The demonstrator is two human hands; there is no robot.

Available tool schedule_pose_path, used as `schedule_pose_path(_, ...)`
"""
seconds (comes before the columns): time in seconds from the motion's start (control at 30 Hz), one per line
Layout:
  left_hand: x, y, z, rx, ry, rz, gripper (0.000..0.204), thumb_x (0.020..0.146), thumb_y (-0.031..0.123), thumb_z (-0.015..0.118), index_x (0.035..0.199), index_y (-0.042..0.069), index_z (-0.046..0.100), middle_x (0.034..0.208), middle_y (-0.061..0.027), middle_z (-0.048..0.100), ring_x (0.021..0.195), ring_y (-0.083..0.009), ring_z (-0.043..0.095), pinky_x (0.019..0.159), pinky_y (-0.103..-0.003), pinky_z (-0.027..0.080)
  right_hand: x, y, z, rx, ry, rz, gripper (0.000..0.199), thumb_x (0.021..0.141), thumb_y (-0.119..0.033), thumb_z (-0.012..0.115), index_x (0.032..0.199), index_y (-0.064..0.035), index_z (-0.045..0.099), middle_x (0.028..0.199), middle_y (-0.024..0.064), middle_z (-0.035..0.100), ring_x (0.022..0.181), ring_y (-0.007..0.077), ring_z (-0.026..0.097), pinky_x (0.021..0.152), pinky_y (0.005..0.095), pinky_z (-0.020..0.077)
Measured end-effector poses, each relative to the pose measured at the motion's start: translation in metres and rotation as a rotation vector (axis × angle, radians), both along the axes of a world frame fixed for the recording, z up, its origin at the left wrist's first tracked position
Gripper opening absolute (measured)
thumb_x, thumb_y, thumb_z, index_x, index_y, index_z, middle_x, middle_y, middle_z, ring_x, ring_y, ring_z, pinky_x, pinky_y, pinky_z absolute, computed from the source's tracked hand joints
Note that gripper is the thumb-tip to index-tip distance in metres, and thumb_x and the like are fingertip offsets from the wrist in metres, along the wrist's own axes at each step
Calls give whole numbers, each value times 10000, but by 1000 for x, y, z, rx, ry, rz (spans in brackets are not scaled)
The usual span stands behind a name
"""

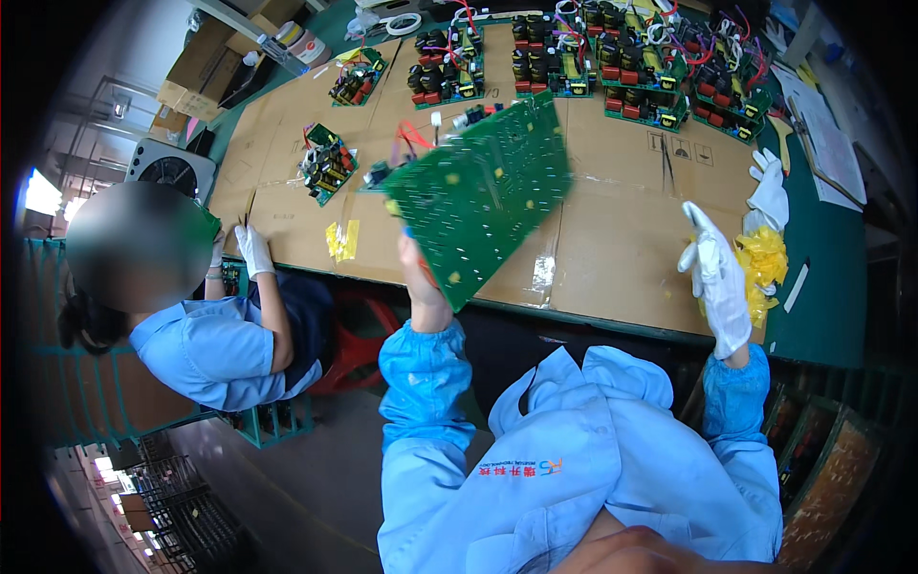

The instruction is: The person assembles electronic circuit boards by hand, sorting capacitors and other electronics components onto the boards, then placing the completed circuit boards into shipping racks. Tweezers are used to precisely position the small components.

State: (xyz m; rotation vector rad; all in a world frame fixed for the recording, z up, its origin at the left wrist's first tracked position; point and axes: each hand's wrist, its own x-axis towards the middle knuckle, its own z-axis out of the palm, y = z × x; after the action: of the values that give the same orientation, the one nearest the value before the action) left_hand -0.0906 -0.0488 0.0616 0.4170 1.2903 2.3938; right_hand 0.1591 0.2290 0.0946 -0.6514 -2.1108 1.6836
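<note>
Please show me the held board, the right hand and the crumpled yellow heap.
Held board (486,199), head view: middle of its green face.
Right hand (719,282), head view: middle of the glove.
Crumpled yellow heap (762,263), head view: its visible middle.

Circuit boards (555,67) — on cardboard (622,220)

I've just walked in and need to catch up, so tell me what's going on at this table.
The person's left hand holds up a green board, tilted, with its flat, dotted side toward the camera. Their right hand, in a white glove, is open and holds nothing, beside some yellow plastic. More boards, crowded with parts, sit along the far side of the cardboard. To the left, a co-worker's gloved hands are at the cardboard's edge.
</note>
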Motion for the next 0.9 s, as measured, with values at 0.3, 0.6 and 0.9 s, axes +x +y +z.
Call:
schedule_pose_path(0.3, 50, 23, -108, 447, -477, -119, 477, 1016, 399, 391, 1342, 70, 503, 1292, -132, 586, 1178, -335, 575, 1005, -509, 483, -53, -61, 3, 713, 113, 324, 287, 921, -120, 637, 1190, -19, 623, 1079, 139, 679, 902, 276, 678, 715, 361, 560)
schedule_pose_path(0.6, 74, 36, -118, 571, -555, -95, 497, 990, 399, 338, 1192, 17, 584, 1080, -144, 666, 932, -271, 675, 797, -408, 570, -77, -108, -3, 831, -2, 613, 429, 984, -357, 534, 1385, -206, 529, 830, 60, 651, 653, 242, 647, 523, 355, 496)
schedule_pose_path(0.9, 82, 38, -102, 413, -540, 39, 394, 974, 313, 406, 1142, 13, 598, 1025, -134, 669, 866, -238, 682, 746, -370, 576, -80, -120, -5, 859, 27, 612, 443, 977, -333, 545, 1411, -248, 508, 666, 35, 546, 544, 223, 582, 467, 361, 456)
